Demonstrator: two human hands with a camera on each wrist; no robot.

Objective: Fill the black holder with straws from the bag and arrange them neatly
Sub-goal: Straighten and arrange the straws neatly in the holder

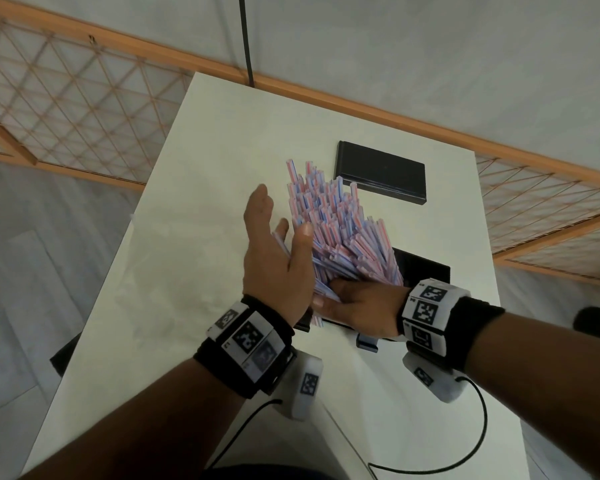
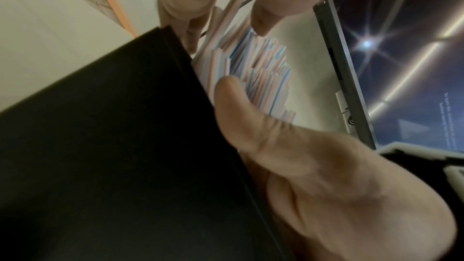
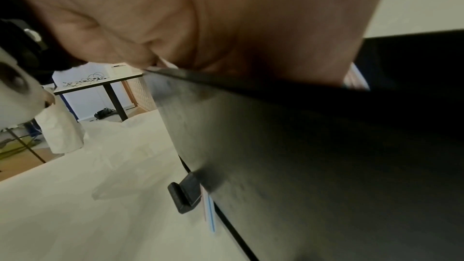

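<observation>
Straws: one large bundle of thin red-, white- and blue-striped plastic straws (image 1: 340, 230), too many to count, fanning out of the black box-shaped holder (image 1: 426, 268) on the white worktop (image 1: 194, 237).
Lids: one flat black rectangular lid (image 1: 381, 171) lying beyond the holder.
Left hand (image 1: 274, 244): grip relaxed, fingers straight, palm against the bundle's side.
Right hand (image 1: 357, 306): grip closed around the straws at the holder's mouth.
Right wrist view only: one stray straw (image 3: 209, 211) beside the holder's black foot (image 3: 184, 195).

White table (image 1: 194, 271) — black lid (image 1: 381, 171) lying flat at far end; black cable (image 1: 246, 39) hanging behind.
</observation>
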